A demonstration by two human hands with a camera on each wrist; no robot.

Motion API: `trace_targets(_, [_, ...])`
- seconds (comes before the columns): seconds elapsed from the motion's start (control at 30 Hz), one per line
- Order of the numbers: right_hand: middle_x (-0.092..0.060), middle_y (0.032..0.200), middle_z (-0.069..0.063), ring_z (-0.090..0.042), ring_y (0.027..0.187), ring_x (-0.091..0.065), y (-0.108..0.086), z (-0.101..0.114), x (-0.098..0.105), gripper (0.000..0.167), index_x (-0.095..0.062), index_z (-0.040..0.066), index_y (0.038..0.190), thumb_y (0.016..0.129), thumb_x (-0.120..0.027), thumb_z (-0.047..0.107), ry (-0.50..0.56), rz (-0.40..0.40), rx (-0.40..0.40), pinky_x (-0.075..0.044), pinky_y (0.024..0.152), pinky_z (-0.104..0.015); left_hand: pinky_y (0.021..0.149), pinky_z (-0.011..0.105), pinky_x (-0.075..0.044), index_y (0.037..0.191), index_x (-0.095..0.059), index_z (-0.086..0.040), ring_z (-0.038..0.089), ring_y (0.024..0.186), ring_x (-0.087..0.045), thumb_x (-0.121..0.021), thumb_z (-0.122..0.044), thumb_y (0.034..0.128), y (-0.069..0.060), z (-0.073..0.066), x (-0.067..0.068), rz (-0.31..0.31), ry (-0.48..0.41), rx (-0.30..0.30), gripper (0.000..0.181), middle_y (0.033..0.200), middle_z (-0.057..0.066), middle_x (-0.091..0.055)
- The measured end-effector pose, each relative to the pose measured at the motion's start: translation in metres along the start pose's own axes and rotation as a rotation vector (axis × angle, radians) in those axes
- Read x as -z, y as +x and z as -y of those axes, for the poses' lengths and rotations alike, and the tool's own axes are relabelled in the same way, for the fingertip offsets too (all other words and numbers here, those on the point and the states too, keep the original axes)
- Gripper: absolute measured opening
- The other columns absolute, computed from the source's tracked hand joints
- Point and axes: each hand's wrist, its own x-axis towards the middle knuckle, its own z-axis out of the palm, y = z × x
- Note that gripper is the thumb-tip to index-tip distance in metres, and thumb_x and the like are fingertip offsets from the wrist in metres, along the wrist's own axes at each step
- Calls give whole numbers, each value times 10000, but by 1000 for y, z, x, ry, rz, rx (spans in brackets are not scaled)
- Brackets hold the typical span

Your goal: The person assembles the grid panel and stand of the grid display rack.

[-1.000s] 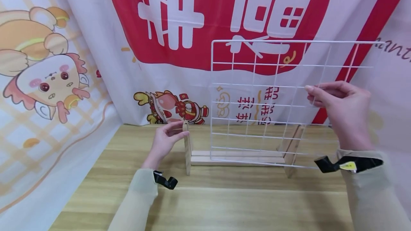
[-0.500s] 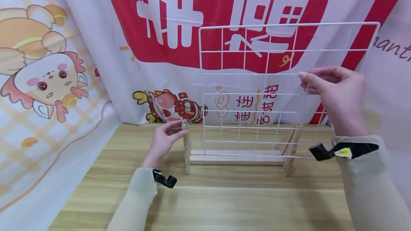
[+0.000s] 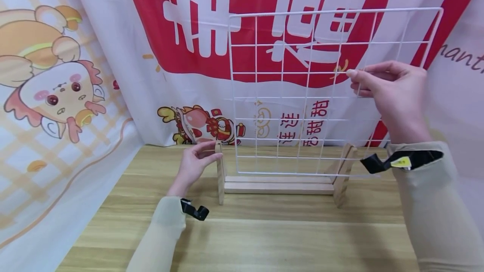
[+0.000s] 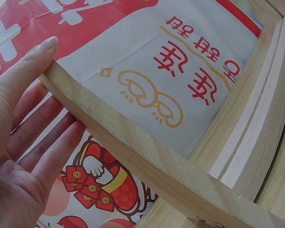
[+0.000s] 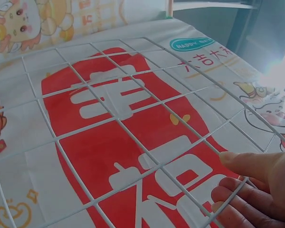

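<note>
My right hand [image 3: 398, 91] pinches a white wire grid panel [image 3: 308, 72] near its right side, thumb in front. The panel is upright, its lower edge looking just above a wooden stand's crossbar [image 3: 280, 188]; I cannot tell whether they touch. In the right wrist view, thumb and fingers close on the wires [image 5: 161, 166] near one edge. The left hand [image 3: 192, 165] holds the top of the stand's left upright [image 3: 220, 179]. In the left wrist view, the thumb lies over the end of that wooden board [image 4: 147, 147], fingers on its other side. The right upright [image 3: 343, 184] stands partly behind the grid.
The stand rests on a wood-grain table [image 3: 242, 242]. A printed cloth [image 3: 196, 91] with red and white patterns hangs behind, and another cloth [image 3: 113, 171] covers the left side. Each wrist wears a black strap with a small camera mount [image 3: 194, 211].
My right hand has raised the grid panel and moved it left, so its lower edge sits higher over the crossbar. The left hand stays on the upright.
</note>
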Motion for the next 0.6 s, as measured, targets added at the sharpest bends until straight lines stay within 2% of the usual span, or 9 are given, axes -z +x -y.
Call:
trace_targets(0.13, [-728,1136,-67,-165,910,-740,1,4,-2,667,-746,103,1199,659,-923,452,38,10,-7,-559,767,-202,909,322,-571,1264,-706,-151,247,1094,-669,-895,-338,794,0,0,0,0,-5,-6,540,1201,69,-701])
trace_targets(0.6, [-706,1179,-60,-164,942,-721,10,19,-11,700,-764,123,1178,603,-934,485,52,-20,-6,-563,743,-189,898,318,-575,1278,-700,-118,254,1085,-673,-894,-338,797,-1,-1,-1,2,7,-23,563,1191,80,-704])
